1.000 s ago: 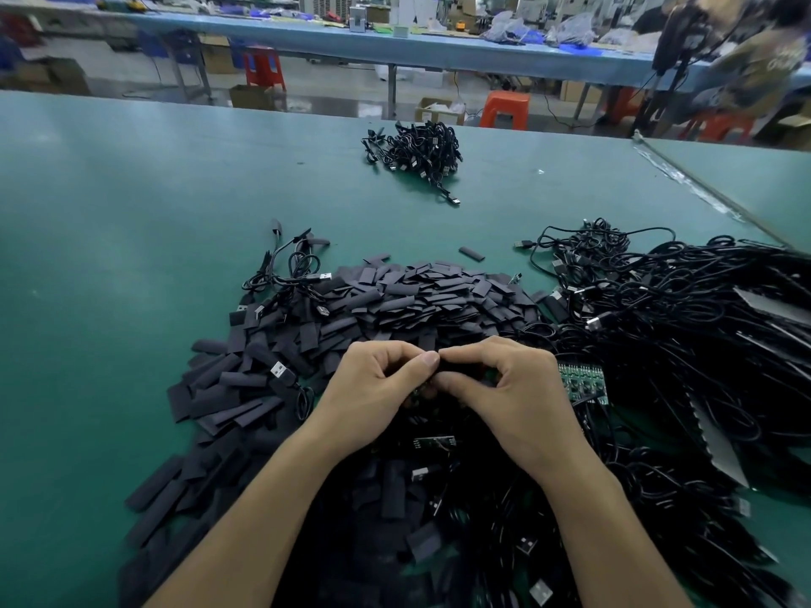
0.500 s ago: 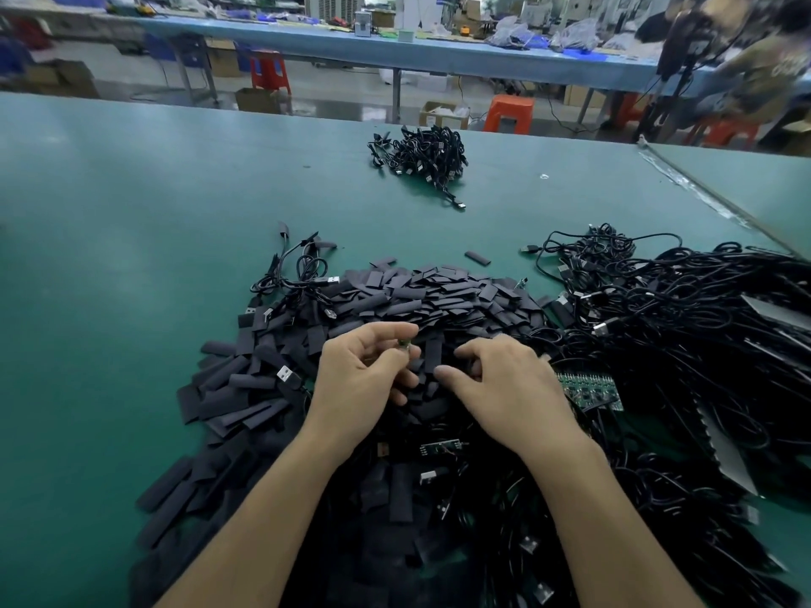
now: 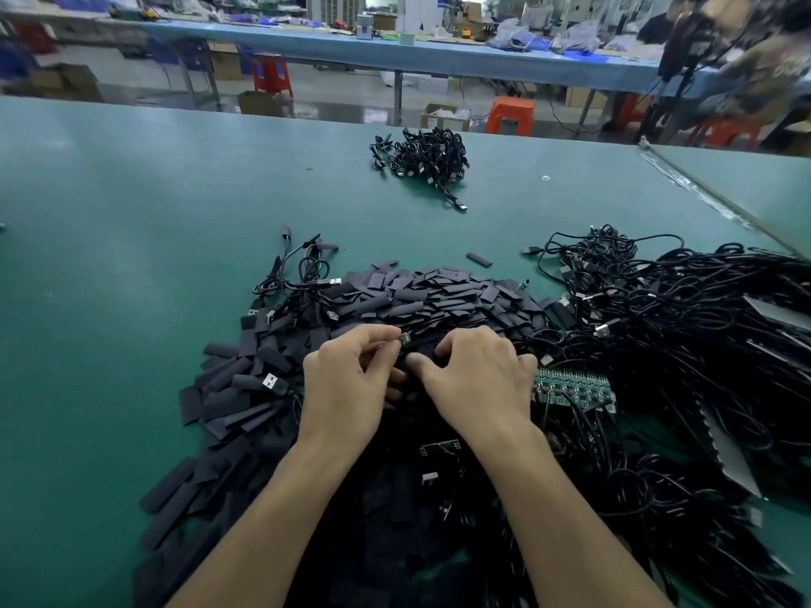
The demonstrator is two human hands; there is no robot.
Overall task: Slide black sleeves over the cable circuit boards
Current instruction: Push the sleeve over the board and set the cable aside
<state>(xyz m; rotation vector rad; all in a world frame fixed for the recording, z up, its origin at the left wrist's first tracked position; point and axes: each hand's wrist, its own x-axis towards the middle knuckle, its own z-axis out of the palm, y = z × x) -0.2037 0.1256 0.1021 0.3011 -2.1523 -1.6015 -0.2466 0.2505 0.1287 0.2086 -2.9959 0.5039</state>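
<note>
Blue workbench [image 3: 439,59], orange stools [image 3: 511,115] behind.

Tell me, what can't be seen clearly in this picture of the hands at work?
- Head view: whether the right hand holds anything; its curled fingers hide it.
- The circuit board pinched by the left hand: too small for detail.
- The cable tangle: cut off by the right edge.

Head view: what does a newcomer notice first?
The heap of black sleeves mid-table, with both hands at its near edge: the left hand pinches a circuit board, the right hand rests curled on the sleeves. To the right sprawls a tangle of black cables; a smaller cable bundle sits farther back.
</note>
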